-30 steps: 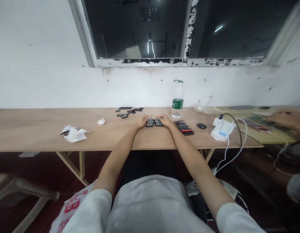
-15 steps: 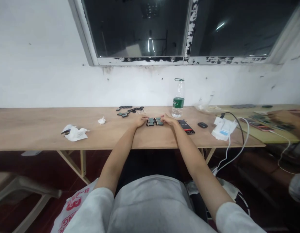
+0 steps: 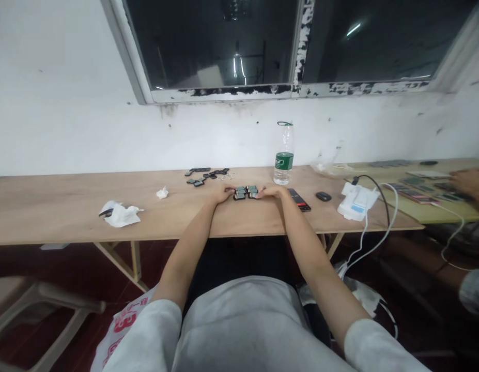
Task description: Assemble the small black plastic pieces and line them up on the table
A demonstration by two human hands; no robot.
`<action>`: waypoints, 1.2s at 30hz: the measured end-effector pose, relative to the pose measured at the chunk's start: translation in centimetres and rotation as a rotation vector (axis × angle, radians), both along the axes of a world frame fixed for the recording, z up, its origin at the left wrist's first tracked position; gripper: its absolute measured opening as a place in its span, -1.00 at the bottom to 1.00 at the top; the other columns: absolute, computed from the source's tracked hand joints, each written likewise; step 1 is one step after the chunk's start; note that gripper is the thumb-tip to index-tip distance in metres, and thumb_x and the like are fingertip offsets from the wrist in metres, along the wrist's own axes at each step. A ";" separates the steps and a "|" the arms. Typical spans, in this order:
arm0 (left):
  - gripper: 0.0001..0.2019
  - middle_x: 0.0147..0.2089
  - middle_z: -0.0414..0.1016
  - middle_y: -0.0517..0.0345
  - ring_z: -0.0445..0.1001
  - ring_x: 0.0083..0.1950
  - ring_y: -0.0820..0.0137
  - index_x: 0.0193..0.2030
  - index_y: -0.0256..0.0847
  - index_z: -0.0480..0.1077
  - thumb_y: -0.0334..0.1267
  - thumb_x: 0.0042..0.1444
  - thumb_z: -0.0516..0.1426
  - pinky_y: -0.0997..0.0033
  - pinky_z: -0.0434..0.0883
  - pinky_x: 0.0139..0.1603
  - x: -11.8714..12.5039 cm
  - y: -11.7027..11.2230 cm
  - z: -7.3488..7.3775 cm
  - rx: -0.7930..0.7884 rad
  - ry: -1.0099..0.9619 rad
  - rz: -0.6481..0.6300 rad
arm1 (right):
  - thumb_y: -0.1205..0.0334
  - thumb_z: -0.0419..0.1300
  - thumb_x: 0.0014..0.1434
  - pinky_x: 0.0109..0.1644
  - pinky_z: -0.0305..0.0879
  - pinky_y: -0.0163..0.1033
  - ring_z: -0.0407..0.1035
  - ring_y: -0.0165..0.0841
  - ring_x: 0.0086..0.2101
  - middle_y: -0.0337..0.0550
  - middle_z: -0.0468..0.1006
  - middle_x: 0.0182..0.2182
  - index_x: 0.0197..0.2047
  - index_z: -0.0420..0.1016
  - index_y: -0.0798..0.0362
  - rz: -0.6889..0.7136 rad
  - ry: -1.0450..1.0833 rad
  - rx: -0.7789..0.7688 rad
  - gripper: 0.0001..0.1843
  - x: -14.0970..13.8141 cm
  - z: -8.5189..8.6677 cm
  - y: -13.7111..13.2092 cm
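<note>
Grouped pieces [image 3: 240, 190]: small, dark-edged, set in two side-by-side columns between the hands; this part looks laid out
Left hand [image 3: 223, 192]: fingers bent at the group's edge; cannot tell whether it grips one
Right hand [image 3: 273, 191]: fingers at the near right piece [image 3: 253, 196], grip unclear (the fingertips show small)
Loose pieces [image 3: 206, 176]: scattered on the counter [image 3: 177, 217] beyond the left hand, seemingly left outside the columns
Half-second change: right hand has come nearer the wearer; columns look about the same
</note>
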State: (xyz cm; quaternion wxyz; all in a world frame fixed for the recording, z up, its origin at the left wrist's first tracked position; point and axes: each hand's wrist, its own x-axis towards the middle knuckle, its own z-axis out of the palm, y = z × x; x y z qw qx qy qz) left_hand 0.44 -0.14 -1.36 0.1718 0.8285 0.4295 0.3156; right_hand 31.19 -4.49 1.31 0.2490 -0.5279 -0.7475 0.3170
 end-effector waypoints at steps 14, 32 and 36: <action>-0.69 0.10 0.77 0.00 0.69 0.13 0.10 0.05 -0.17 0.74 -0.15 0.36 0.19 0.16 0.60 0.23 0.3 -0.5 0.5 0.011 0.006 0.018 | 0.21 0.67 -0.17 -0.36 0.33 -0.33 0.40 -0.41 -0.44 -0.27 0.61 -0.44 -0.38 0.60 0.05 0.044 0.608 -0.219 -0.63 -0.1 -0.4 -0.9; -0.73 0.06 0.69 -0.08 0.61 0.13 0.12 0.11 -0.20 0.69 -0.16 0.41 0.25 0.10 0.52 0.29 4.1 -3.0 1.1 0.301 -0.027 -0.149 | 0.40 0.61 0.05 -0.21 0.65 -0.29 0.64 -0.34 -0.41 -0.20 0.73 -0.38 -0.28 0.53 0.05 -0.031 0.935 -0.124 -0.66 -3.8 -1.3 -1.3; -0.75 0.11 0.68 -0.07 0.61 0.20 0.11 0.11 -0.13 0.69 -0.24 0.42 0.21 0.07 0.51 0.36 4.2 -2.4 1.4 0.364 0.047 -0.164 | 0.43 0.64 -0.01 -0.20 0.68 -0.30 0.68 -0.32 -0.39 -0.19 0.74 -0.37 -0.28 0.53 0.04 0.019 0.934 -0.135 -0.61 -4.3 -1.1 -1.4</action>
